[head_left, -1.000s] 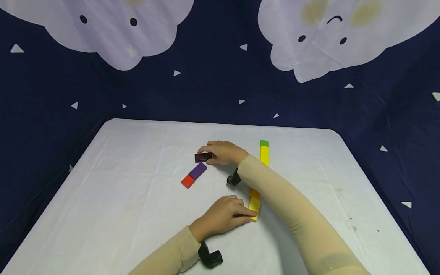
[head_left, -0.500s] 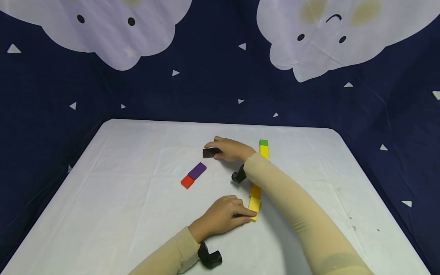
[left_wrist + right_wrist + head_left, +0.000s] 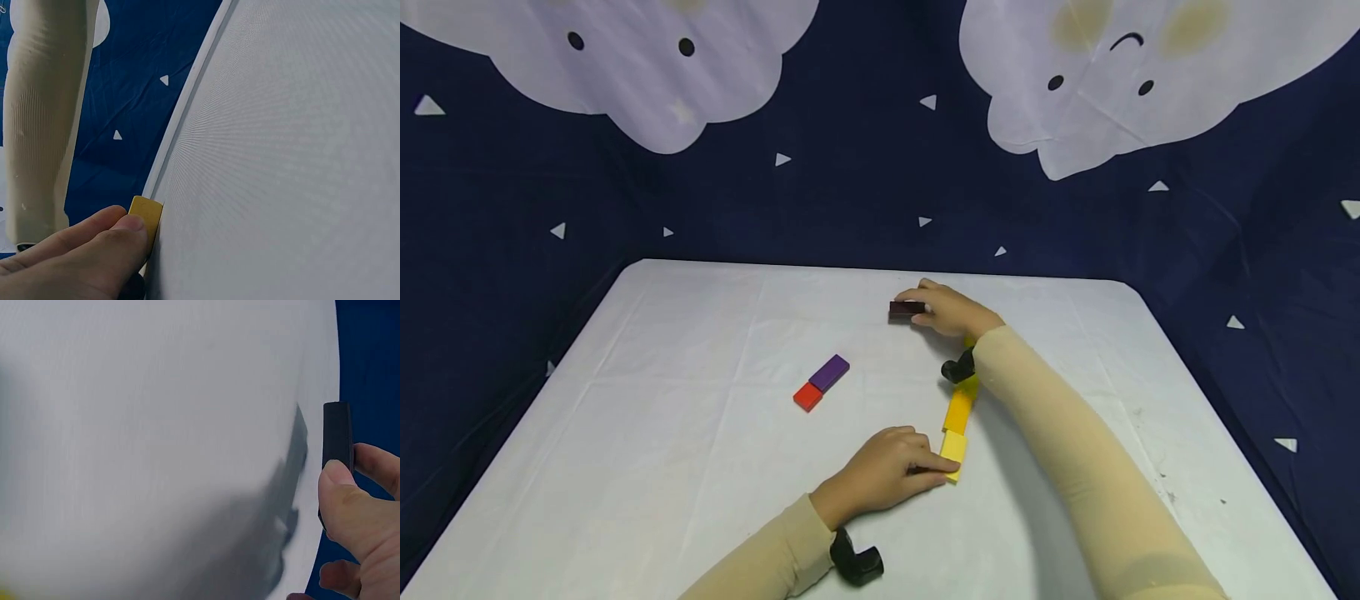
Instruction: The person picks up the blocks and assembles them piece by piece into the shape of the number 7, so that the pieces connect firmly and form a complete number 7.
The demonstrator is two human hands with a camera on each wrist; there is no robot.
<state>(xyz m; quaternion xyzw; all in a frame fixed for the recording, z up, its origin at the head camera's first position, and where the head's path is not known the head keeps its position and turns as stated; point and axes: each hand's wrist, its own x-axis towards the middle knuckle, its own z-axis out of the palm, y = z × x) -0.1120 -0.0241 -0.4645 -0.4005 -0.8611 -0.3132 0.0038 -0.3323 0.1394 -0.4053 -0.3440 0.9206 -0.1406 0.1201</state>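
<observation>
My right hand (image 3: 953, 312) pinches a dark brown rectangular block (image 3: 906, 310) between thumb and fingers over the far part of the table. In the right wrist view this dark block (image 3: 337, 434) looks almost black, with a shadow cast on the cloth beside it. Nearer to me, my left hand (image 3: 886, 468) pinches the near end of a yellow block (image 3: 954, 446) with thumb and index finger. An orange block (image 3: 958, 410) follows it in a row, then another yellow block (image 3: 970, 387). The right wrist and sleeve hide most of the row's far part.
Left of the row, a purple block (image 3: 830, 373) lies end to end with a red block (image 3: 808, 397), both slanted. A white cloth covers the table (image 3: 700, 433). Behind it hangs a dark blue curtain (image 3: 865, 208) with clouds. Each wrist wears a black camera mount (image 3: 857, 560).
My right hand has carried the dark brown block away from the purple block, to the right and farther back. My left hand has stayed on the yellow block.
</observation>
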